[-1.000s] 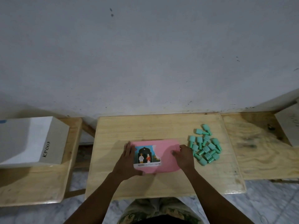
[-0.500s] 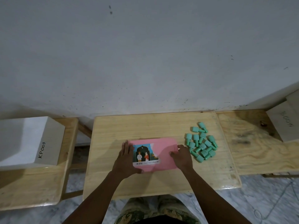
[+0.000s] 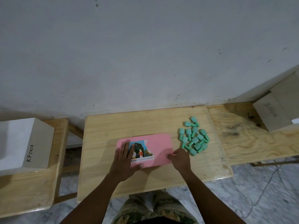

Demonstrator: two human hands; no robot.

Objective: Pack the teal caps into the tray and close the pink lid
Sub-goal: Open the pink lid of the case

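Observation:
A flat pink lid point(image 3: 159, 145) with a picture label lies closed on the middle of the wooden table point(image 3: 123, 125); whatever is under it is hidden. My left hand point(image 3: 125, 159) rests flat on the lid's left part, fingers spread, thumb at its near edge. My right hand point(image 3: 181, 160) has its fingers curled at the lid's near right corner. A loose pile of several teal caps point(image 3: 193, 137) lies on the table just right of the lid, beyond my right hand.
A white box marked KP003 point(image 3: 24, 143) stands on a lower bench at the left. A plywood bench point(image 3: 252, 139) adjoins the table on the right and carries a grey box point(image 3: 278, 109) with writing. A wall rises behind the table.
My left hand has slid a little further onto the lid, covering part of the label. The view has shifted; the caps and lid lie as before.

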